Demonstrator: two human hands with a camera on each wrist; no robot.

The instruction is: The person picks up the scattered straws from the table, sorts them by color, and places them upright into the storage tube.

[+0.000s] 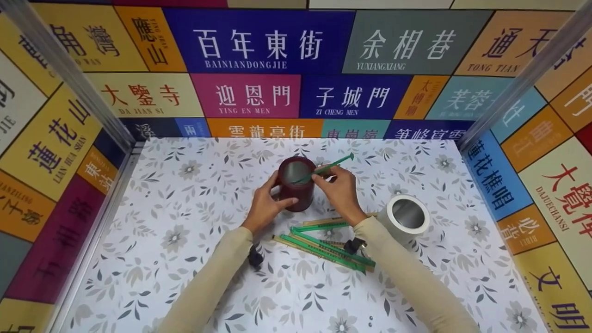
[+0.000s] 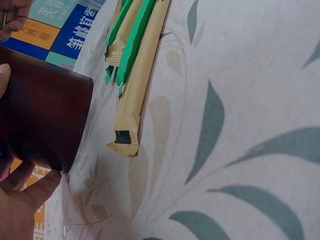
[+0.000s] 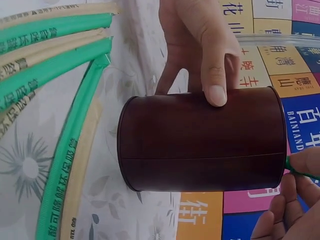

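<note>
A dark red-brown cylindrical cup stands upright on the table, its mouth facing up. My left hand holds it round the side, with the thumb on the near wall, as the right wrist view also shows. Between thumb and fingers, my right hand pinches a green paper-wrapped straw. That straw slants, its lower end at the cup's mouth and its other end up to the right. Below the hands lie several wrapped drinking straws, some green and some brown, loosely piled.
A white cylindrical container with a dark grey inside stands to the right, beside the right forearm. Leaf-and-flower patterned cloth covers the table. Panels with coloured blocks of lettering wall the back and both sides.
</note>
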